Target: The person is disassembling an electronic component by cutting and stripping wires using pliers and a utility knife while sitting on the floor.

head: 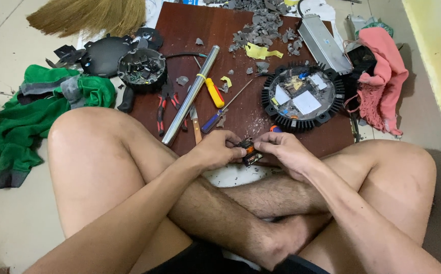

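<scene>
above crossed legs, left hand [215, 148] and right hand [281, 148] pinch a small black part [250, 152]; metal tube [190, 95], screwdrivers [214, 92] beyond.

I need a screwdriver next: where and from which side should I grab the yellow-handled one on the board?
Grip the yellow-handled screwdriver by its thick handle, coming from above on its right side. It lies flat, and the metal tube runs close along its left, leaving little room for fingers there.

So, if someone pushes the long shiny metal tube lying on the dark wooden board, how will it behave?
The long shiny metal tube looks round and smooth, so it would probably roll sideways, though the red-handled pliers beside it might stop it. It seems rigid, unlikely to bend. Its polished surface may feel slippery.
</scene>
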